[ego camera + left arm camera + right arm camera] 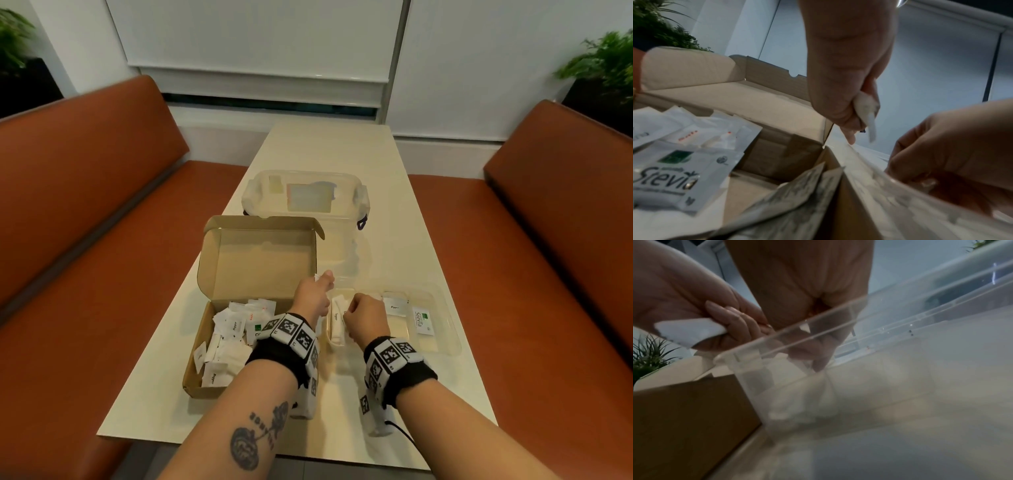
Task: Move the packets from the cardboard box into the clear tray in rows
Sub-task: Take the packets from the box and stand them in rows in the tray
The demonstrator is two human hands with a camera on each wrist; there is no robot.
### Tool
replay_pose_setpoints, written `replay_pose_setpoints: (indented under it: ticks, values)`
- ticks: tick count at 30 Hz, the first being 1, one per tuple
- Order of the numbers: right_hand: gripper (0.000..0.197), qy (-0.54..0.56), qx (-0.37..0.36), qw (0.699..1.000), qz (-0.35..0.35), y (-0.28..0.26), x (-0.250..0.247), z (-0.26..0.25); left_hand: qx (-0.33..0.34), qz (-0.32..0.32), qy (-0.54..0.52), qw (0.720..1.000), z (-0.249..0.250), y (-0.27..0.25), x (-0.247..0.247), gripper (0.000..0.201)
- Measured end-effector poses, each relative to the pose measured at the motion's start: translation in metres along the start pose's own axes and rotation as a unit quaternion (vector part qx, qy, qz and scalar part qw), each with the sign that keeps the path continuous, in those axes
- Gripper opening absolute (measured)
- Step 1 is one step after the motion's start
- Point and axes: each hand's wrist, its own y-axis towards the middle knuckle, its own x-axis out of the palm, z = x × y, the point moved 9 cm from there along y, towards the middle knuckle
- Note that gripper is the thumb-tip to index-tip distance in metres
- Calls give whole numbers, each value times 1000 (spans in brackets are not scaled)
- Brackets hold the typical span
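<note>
Cardboard box (219, 373) sits furthest left, lid flap up, a loose heap of white packets (226, 339) in its bottom, a green-printed Stevia one among them. Just right of that heap, over the box's right wall, the left hand (313, 298) has its fingers curled round a small bunch of white packets (866, 105); their ends stick out past the fingertips. How many it holds I cannot tell.

Right of that grip, nearly touching it, the right hand (366, 318) reaches down into the left end of the clear tray (448, 342). Its fingers are bent down to the tray floor at something white; whether they pinch it or only press it, the pictures do not show.

Directly under and beside the right hand lies a pale long packet (337, 322). Further right a Pepper packet (394, 306) and a Stevia packet (420, 320) lie flat, side by side.

By my reading the work has barely begun: about 3 packets form a first row, most of the tray floor is bare, and dozens wait in the box.
</note>
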Motion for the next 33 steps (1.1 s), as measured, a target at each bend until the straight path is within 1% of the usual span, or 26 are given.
replay_pose_setpoints:
  ticks: [2,4,8,11,12,14,15,17,19,21,24,27,29,31,33]
  values:
    - [14,-15,-6,1000,22,1,-5,0,4,2,7,1000,1,0,0,39]
    - [15,-31,-5,999,30,2,-8,0,7,3,11,1000,1,0,-1,40]
    - [25,-72,-7,997,-4,0,1,0,14,7,19,1000,2,1,-1,40]
    - [13,-108,-27,993,-30,0,6,-3,11,8,8,1000,0,1,-2,38]
    - [12,-122,-39,991,-33,0,5,-5,12,7,7,1000,0,2,-3,37]
    - [17,-155,-59,986,-21,2,-2,-8,16,5,5,1000,0,2,-3,35]
    - [19,-182,-69,981,-4,3,-7,-9,18,4,5,1000,0,2,-3,35]
    - [22,-265,-87,960,25,3,-14,-11,20,5,10,1000,1,1,-4,34]
    - [23,-342,-99,934,29,0,-13,-12,19,5,13,1000,2,0,-3,32]
    - [26,-377,-112,919,21,-3,-7,-12,17,6,18,1000,2,-1,-2,29]
    - [27,-384,-126,915,6,-5,-2,-14,19,8,16,1000,3,-2,-2,27]
    - [26,-361,-132,923,2,-5,-4,-14,12,9,5,1000,3,-3,-3,31]
    - [29,-342,-130,930,-15,-5,-4,-13,13,9,5,1000,3,-4,-4,33]
    - [32,-342,-126,931,-33,-5,-2,-11,13,8,6,1000,4,-6,-3,31]
    - [31,-346,-122,930,-34,-4,-2,-9,10,7,8,1000,5,-8,-2,28]
